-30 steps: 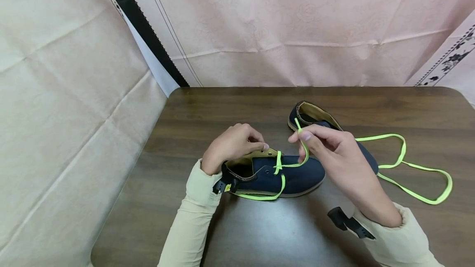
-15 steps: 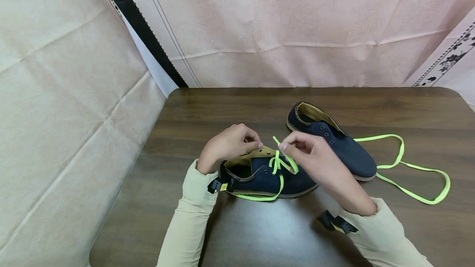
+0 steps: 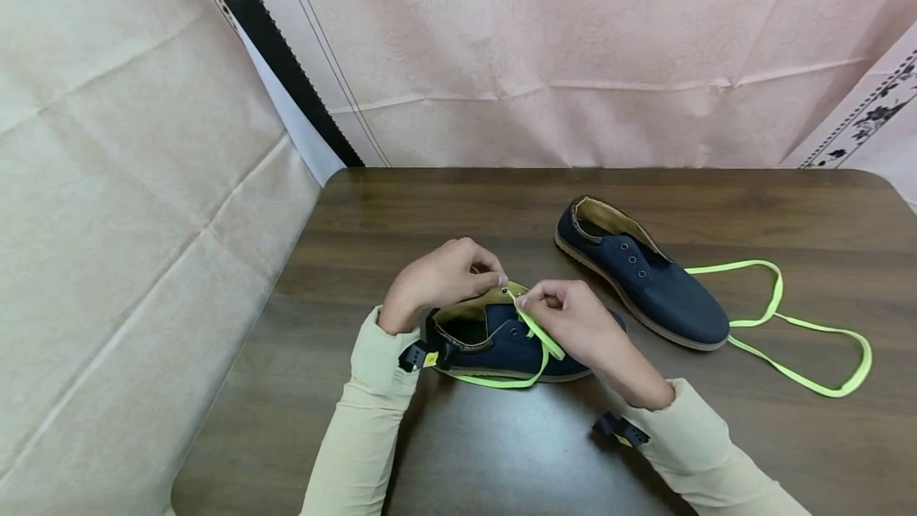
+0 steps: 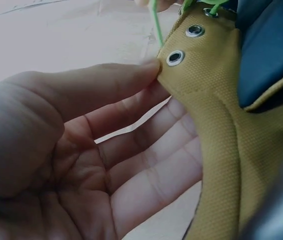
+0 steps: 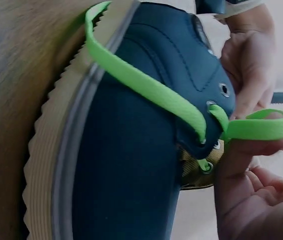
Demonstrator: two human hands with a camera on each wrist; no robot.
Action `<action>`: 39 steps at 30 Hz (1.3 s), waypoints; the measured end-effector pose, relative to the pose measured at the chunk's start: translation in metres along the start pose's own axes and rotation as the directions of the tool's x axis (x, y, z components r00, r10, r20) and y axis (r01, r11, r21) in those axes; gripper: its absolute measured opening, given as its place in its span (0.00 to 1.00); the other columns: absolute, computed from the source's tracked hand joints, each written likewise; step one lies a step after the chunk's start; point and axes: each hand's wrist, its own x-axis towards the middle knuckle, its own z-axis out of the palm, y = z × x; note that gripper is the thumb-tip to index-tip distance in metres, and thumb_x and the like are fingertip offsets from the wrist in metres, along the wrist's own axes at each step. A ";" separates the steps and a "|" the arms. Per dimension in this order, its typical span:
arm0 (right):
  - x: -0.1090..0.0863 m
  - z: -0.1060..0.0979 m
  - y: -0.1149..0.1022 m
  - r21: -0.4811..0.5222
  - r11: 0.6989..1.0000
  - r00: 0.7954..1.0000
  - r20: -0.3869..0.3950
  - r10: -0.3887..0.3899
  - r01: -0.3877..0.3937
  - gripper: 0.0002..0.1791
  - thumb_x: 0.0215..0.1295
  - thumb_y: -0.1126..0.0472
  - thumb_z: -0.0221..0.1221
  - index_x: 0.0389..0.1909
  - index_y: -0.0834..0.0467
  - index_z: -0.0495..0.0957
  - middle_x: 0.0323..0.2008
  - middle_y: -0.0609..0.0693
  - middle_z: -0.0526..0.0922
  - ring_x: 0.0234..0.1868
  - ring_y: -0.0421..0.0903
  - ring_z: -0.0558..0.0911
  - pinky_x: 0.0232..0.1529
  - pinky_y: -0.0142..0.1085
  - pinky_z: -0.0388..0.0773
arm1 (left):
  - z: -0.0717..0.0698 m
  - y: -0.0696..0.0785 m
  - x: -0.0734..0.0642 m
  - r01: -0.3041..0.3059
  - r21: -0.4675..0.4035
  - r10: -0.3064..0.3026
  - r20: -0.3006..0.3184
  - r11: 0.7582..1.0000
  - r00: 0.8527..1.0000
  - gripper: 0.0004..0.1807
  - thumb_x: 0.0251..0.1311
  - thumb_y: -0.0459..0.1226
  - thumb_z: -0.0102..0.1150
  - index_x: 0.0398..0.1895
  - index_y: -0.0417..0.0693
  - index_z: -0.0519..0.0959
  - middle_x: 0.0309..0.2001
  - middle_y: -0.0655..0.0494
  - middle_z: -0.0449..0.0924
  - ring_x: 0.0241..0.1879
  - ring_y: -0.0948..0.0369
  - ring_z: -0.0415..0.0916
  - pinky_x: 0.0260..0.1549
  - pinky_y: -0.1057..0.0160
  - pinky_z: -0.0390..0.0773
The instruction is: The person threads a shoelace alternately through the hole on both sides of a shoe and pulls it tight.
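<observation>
A navy shoe (image 3: 476,358) with a tan lining lies sideways, its toe to the right. My left hand (image 3: 442,283) pinches the corner of its far eyelet flap (image 4: 206,75) between thumb and index finger, beside a metal eyelet (image 4: 175,57). The other left fingers lie behind the flap. My right hand (image 3: 573,323) pinches a flat neon-green shoelace (image 3: 540,333) close to its end, right by that flap. In the right wrist view, the shoelace (image 5: 146,92) runs through the front eyelets and loops over the fingers. Its other length hangs down the near side past the sole (image 5: 41,185).
Behind and to the right stands a second navy shoe (image 3: 662,297) with bare eyelets. Another green shoelace (image 3: 852,373) trails from beside it across the brown wooden table (image 3: 788,452). Pale cloth (image 3: 573,38) hangs beyond the table's far edge.
My right hand has moved left and slightly down with the shoelace end, from over the toe to the far flap. The left hand keeps its pinch nearly in place.
</observation>
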 end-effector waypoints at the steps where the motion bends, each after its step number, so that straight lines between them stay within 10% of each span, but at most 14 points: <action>1: 0.000 0.001 0.001 -0.022 1.000 1.000 -0.012 -0.003 0.003 0.11 0.77 0.60 0.59 0.42 0.61 0.87 0.18 0.41 0.66 0.20 0.39 0.62 0.24 0.33 0.60 | 0.000 0.000 0.000 -0.001 -0.002 0.001 0.001 1.000 1.000 0.11 0.78 0.37 0.57 0.46 0.47 0.90 0.29 0.61 0.76 0.25 0.66 0.66 0.30 0.66 0.68; 11: -0.001 0.009 -0.005 -0.155 0.988 0.995 -0.090 -0.043 0.028 0.10 0.73 0.62 0.60 0.40 0.57 0.90 0.22 0.42 0.77 0.17 0.39 0.58 0.21 0.33 0.55 | -0.001 0.000 0.000 0.006 -0.024 -0.006 0.002 1.000 1.000 0.10 0.77 0.37 0.59 0.44 0.49 0.90 0.28 0.62 0.76 0.26 0.65 0.68 0.31 0.65 0.69; 21: 0.003 0.016 -0.009 -0.230 0.973 0.989 -0.134 -0.065 0.033 0.10 0.72 0.65 0.60 0.36 0.58 0.90 0.15 0.41 0.66 0.15 0.39 0.55 0.20 0.31 0.51 | -0.002 -0.001 -0.002 -0.006 -0.060 0.007 0.004 0.998 1.000 0.10 0.77 0.38 0.59 0.43 0.50 0.90 0.31 0.61 0.81 0.26 0.65 0.69 0.30 0.65 0.69; 27: 0.001 0.026 -0.010 -0.387 0.921 0.974 -0.190 -0.121 0.039 0.11 0.75 0.61 0.61 0.30 0.55 0.84 0.15 0.42 0.65 0.16 0.41 0.64 0.20 0.34 0.59 | -0.001 -0.007 -0.001 -0.005 -0.118 0.010 0.038 0.993 0.999 0.14 0.81 0.36 0.52 0.44 0.48 0.89 0.22 0.60 0.68 0.20 0.64 0.61 0.28 0.66 0.65; 39: -0.001 0.033 -0.013 -0.506 0.863 0.967 -0.222 -0.128 -0.002 0.10 0.77 0.56 0.61 0.41 0.55 0.88 0.15 0.44 0.70 0.14 0.45 0.69 0.17 0.38 0.61 | -0.001 -0.012 0.004 -0.010 -0.077 0.014 0.047 0.997 0.999 0.11 0.79 0.36 0.56 0.45 0.48 0.89 0.39 0.59 0.85 0.36 0.63 0.75 0.41 0.65 0.75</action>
